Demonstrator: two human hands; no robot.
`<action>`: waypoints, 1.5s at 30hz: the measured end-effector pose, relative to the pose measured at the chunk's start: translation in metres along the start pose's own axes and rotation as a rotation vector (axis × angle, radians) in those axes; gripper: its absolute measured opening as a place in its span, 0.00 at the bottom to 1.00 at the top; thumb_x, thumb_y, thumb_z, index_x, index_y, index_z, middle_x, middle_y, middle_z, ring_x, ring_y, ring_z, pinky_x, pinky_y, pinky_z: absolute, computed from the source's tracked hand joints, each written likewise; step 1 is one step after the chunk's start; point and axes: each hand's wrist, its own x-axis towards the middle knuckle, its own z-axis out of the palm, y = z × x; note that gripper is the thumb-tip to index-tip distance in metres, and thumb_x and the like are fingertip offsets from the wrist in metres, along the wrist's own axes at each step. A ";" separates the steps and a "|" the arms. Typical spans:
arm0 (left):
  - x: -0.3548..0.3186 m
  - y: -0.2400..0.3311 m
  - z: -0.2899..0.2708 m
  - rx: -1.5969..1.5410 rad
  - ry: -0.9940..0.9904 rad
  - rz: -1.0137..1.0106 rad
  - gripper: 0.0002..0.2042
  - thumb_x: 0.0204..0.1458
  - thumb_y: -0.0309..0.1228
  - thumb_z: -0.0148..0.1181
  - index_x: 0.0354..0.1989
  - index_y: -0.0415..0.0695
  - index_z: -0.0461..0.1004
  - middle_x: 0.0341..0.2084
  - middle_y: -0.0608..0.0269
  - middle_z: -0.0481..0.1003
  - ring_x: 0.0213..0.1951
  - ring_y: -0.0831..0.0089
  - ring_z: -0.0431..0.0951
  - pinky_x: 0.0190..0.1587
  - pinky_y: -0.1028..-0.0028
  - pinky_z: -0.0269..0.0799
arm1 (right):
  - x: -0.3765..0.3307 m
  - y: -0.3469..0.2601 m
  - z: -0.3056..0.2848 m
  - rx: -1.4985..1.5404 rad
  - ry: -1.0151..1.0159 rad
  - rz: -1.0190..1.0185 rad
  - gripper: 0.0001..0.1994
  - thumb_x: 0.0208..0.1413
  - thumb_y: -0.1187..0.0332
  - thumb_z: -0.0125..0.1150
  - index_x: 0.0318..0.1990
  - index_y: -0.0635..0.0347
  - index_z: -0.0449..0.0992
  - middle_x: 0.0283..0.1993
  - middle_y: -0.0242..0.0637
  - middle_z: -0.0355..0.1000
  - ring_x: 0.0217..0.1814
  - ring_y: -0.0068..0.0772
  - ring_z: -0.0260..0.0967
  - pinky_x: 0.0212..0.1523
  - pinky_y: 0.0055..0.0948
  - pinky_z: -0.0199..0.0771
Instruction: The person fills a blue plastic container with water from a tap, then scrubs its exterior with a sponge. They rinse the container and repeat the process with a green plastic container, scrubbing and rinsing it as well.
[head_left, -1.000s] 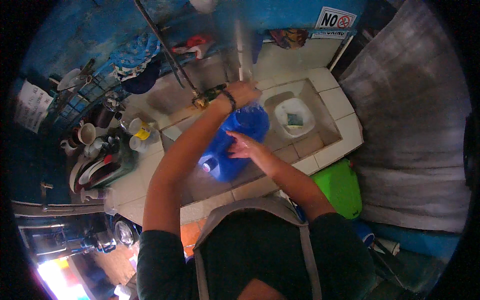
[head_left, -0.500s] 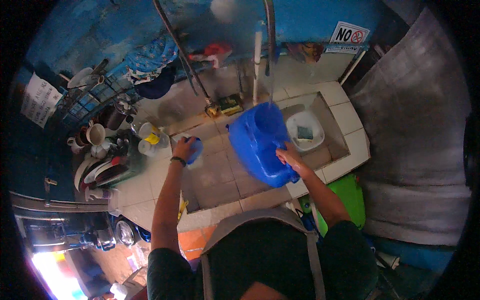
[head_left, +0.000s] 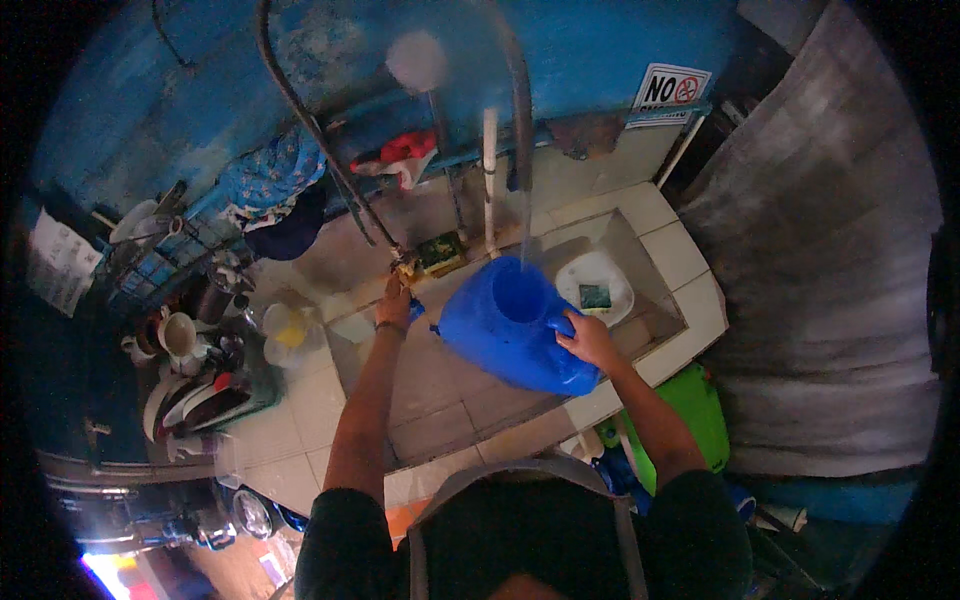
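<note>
A large blue plastic water jug (head_left: 500, 345) leans in the tiled sink (head_left: 425, 405), its wide round mouth facing up. My right hand (head_left: 590, 340) is wrapped around the jug's handle. Water (head_left: 526, 240) runs from a dark hose (head_left: 522, 130) down into the mouth. On the left, my left hand (head_left: 393, 302) reaches up to the brass tap (head_left: 403, 265) at the back of the sink, its fingertips at the valve. A blue round lid (head_left: 415, 309) is partly visible in that hand, mostly hidden by it.
A white basin (head_left: 605, 275) with a green scouring sponge (head_left: 595, 297) stands at the sink's right. Another sponge (head_left: 440, 254) lies behind the tap. Mugs (head_left: 178, 335), plates and pitchers crowd the left counter. A grey curtain (head_left: 820, 300) hangs at right, near a green plastic item (head_left: 680, 420).
My left hand has moved from the sink's left side up to the tap with the blue lid. The jug now sits slightly lower and more tilted, with my right hand still on its handle.
</note>
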 end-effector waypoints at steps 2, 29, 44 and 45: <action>-0.009 0.003 0.005 0.001 0.065 0.045 0.14 0.51 0.26 0.48 0.47 0.47 0.67 0.65 0.59 0.44 0.64 0.63 0.51 0.46 0.64 0.71 | -0.007 -0.005 0.002 -0.115 0.124 0.013 0.26 0.41 0.57 0.64 0.46 0.62 0.69 0.33 0.48 0.73 0.35 0.50 0.71 0.36 0.42 0.71; -0.266 0.028 0.018 -2.463 0.195 -0.814 0.31 0.49 0.53 0.54 0.56 0.44 0.60 0.50 0.58 0.67 0.50 0.59 0.67 0.51 0.57 0.64 | 0.010 -0.144 -0.056 -0.163 -0.136 -0.339 0.21 0.37 0.61 0.66 0.42 0.57 0.74 0.33 0.47 0.74 0.37 0.51 0.71 0.39 0.44 0.71; -0.251 -0.027 0.025 -1.864 0.516 -0.666 0.23 0.51 0.49 0.53 0.43 0.40 0.70 0.34 0.63 0.74 0.33 0.70 0.74 0.36 0.72 0.71 | 0.024 -0.121 -0.039 0.170 -0.037 -0.370 0.31 0.40 0.74 0.57 0.58 0.52 0.61 0.28 0.45 0.72 0.28 0.47 0.70 0.30 0.40 0.69; -0.247 -0.033 0.002 -1.872 0.517 -0.606 0.23 0.52 0.48 0.53 0.45 0.38 0.70 0.35 0.62 0.74 0.34 0.71 0.74 0.38 0.72 0.71 | 0.024 -0.113 -0.032 0.279 0.015 -0.402 0.31 0.41 0.73 0.58 0.58 0.51 0.61 0.26 0.45 0.72 0.24 0.46 0.70 0.28 0.41 0.69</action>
